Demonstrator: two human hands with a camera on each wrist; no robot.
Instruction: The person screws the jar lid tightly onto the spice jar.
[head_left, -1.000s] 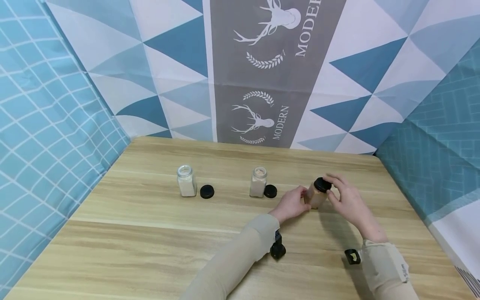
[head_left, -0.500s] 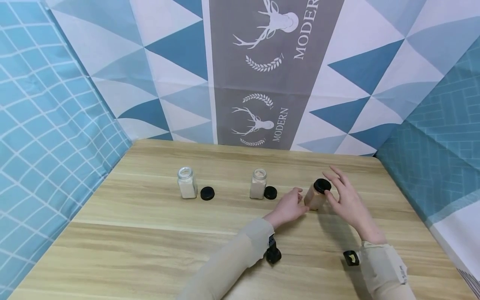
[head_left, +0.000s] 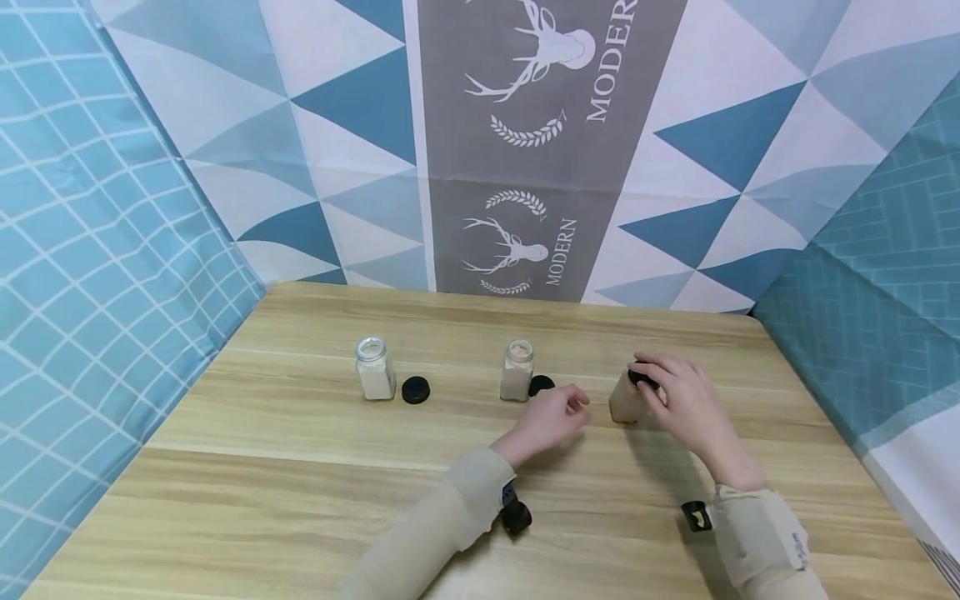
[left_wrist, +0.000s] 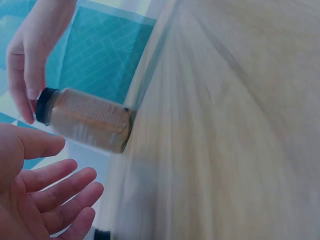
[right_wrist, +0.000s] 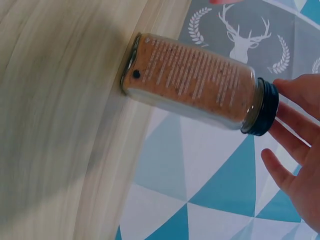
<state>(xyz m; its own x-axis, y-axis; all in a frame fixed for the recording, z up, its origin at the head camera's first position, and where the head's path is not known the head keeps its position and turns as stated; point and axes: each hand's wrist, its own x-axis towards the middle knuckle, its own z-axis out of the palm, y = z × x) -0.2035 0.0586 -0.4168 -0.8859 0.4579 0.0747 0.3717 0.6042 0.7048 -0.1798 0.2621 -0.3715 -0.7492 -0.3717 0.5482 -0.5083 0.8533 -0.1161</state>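
A square glass jar (head_left: 624,402) of orange-brown powder stands upright at the right of the table, its black lid (right_wrist: 265,107) on top. My right hand (head_left: 686,410) holds that lid from above, fingers and thumb around its rim. White print covers the side of the jar in the right wrist view. My left hand (head_left: 545,422) is off to the jar's left, apart from it and holding nothing. Its fingers look loosely bent in the left wrist view. In the head view it partly covers a second black lid (head_left: 541,384) on the table.
Left of my left hand stands an uncapped jar (head_left: 517,373) of pale powder. Farther left is another uncapped jar (head_left: 375,371) with white contents, a black lid (head_left: 416,389) beside it. Patterned cloth (head_left: 495,150) hangs behind the wooden table (head_left: 262,500).
My left hand has let go of the right-hand jar and moved left, away from it. My right hand's fingers lifted off the lid, then closed on it again. The jar stays in place.
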